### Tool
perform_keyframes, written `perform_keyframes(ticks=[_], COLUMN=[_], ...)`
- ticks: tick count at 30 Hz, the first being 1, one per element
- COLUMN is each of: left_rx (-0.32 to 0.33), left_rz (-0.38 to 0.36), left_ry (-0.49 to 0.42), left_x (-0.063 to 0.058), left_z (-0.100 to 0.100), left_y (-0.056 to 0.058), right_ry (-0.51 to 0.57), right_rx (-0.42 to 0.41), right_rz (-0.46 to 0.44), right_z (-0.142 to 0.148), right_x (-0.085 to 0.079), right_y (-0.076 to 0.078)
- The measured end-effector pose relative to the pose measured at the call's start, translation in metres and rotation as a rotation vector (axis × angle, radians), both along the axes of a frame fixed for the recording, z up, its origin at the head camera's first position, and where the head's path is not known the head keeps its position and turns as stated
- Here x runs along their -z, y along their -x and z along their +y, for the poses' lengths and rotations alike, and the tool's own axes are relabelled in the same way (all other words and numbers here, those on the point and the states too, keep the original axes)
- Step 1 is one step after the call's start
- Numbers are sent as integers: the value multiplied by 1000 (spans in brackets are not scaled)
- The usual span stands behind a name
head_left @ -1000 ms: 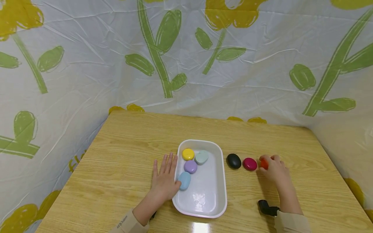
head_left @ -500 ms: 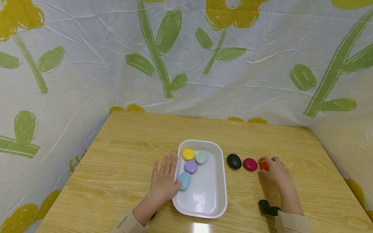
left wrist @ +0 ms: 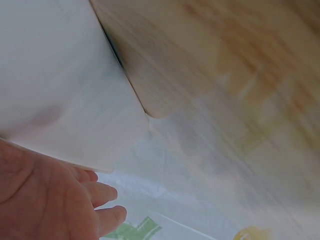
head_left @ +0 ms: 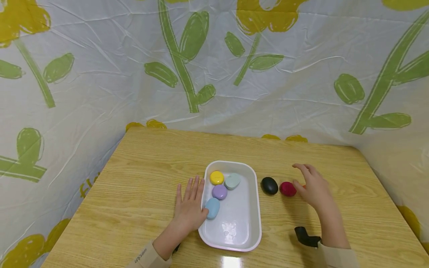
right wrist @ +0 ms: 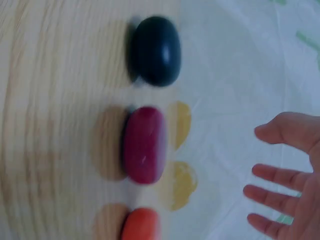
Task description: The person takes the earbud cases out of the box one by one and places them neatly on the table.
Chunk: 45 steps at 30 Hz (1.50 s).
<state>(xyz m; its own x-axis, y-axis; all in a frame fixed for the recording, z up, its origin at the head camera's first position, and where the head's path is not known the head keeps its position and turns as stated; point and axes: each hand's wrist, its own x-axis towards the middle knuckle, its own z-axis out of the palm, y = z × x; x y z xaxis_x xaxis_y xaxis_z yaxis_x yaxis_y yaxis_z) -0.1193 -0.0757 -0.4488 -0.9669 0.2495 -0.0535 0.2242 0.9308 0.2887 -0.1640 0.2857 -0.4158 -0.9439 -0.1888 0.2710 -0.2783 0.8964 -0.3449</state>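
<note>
On the left edge of the tray [head_left: 234, 212] we are resting our left hand [head_left: 189, 210], fingers straight; our right hand [head_left: 315, 189] is hovering, fingers wide, near the orange stone [right wrist: 141, 225].

black piece [right wrist: 157, 51] | magenta piece [right wrist: 145, 145] | orange piece [right wrist: 141, 225] | right hand [right wrist: 309, 192] well apart

Left hand [head_left: 189, 214] is resting against the left side of the white tray [head_left: 238, 217], fingers pointing ahead, thumb crossing its rim. Right hand [head_left: 316, 189] is hovering right of the tray, holding nothing, thumb and fingers standing apart. Forearms [head_left: 334, 227] are slanting inward.
</note>
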Motion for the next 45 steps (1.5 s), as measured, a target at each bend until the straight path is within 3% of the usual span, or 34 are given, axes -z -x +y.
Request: perform_keyframes(ticks=[3, 8, 18, 24, 33, 45], left_rx=[0, 0, 3, 5, 15, 6], left_rz=[0, -3, -11, -17, -10, -11], left_ry=[0, 8, 11, 4, 9, 0], left_x=[0, 0, 0, -1, -3, 0], left_z=[0, 0, 0, 1, 0, 0], left_y=[0, 0, 0, -1, -1, 1], right_ry=[11, -13, -93, -141, -213, -414], right_rx=[-85, -208, -334, -419, -462, -420], right_rz=[110, 189, 37, 30, 8, -15], right_z=[-15, -43, -103, -126, -140, -150], right_x=[-4, -7, 3, 16, 31, 38], right_y=[3, 6, 9, 14, 26, 32])
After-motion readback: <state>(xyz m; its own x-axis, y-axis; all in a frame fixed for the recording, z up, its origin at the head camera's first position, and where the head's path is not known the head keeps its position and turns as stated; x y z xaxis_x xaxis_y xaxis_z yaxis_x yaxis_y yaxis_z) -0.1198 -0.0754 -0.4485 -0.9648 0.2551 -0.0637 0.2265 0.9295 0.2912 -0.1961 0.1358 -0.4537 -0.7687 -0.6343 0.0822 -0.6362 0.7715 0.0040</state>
